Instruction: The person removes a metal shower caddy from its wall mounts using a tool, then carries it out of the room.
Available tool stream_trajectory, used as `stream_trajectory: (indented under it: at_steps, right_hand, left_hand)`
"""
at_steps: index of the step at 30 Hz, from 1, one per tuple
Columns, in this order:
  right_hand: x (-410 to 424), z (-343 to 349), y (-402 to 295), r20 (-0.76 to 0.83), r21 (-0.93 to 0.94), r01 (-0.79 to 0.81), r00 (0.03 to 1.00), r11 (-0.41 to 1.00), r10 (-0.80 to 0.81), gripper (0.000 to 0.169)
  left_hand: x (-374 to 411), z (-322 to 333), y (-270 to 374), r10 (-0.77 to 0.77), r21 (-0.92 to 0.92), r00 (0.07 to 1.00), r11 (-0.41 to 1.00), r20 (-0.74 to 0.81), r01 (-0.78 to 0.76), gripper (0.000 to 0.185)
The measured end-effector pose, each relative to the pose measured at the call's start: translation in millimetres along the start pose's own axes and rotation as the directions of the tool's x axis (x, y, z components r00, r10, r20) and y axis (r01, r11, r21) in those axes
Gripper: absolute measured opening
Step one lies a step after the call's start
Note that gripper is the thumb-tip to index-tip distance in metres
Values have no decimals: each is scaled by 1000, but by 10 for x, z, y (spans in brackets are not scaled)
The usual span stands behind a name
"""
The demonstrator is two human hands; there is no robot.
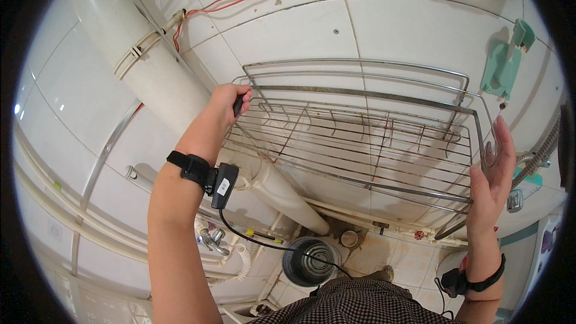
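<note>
A two-tier metal wire rack (pixel 324 153), with rust-brown rods and a row of hooks along its back, spans the space before me against the tiled wall. At its upper left corner, my left hand (pixel 230 101) is curled around the end of the frame. A short dark piece shows in that fist; I cannot tell whether it belongs to the rack. On the opposite end, my right hand (pixel 492 180) straddles the side bar near a scroll-shaped wire, thumb inside and straightened fingers outside.
A thick white pipe (pixel 153 72) runs diagonally at the left. A green plastic holder (pixel 501 67) is on the wall at right, above a metal hose (pixel 540 144). Below are a metal bucket (pixel 310 261), a tap (pixel 213 240) and a red valve handle (pixel 419 235).
</note>
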State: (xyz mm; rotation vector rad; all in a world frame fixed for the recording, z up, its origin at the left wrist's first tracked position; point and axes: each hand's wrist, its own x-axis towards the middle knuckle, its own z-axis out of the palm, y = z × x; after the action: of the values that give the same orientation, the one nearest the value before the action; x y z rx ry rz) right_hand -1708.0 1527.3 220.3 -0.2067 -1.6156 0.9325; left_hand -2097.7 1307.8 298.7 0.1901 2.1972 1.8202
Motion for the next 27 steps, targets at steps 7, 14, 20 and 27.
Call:
stream_trajectory:
  at_steps: [7, 14, 20, 27]
  right_hand:
    - [2, -6, -183, 64, 279, -534, 839, 798, 540, 62]
    - [170, -67, -221, 163, 306, -710, 695, 634, 700, 51]
    - [161, -58, -230, 213, 344, -719, 686, 604, 696, 48]
    - [95, -96, -232, 189, 315, -712, 696, 628, 693, 43]
  left_hand:
    - [-26, 93, 40, 292, 623, 956, 743, 29, -246, 13]
    - [42, 73, -12, 367, 663, 930, 694, 7, -279, 13]
    - [28, 11, 50, -46, 113, 997, 993, 68, 38, 12]
    - [-39, 80, 12, 60, 286, 995, 955, 84, -82, 14]
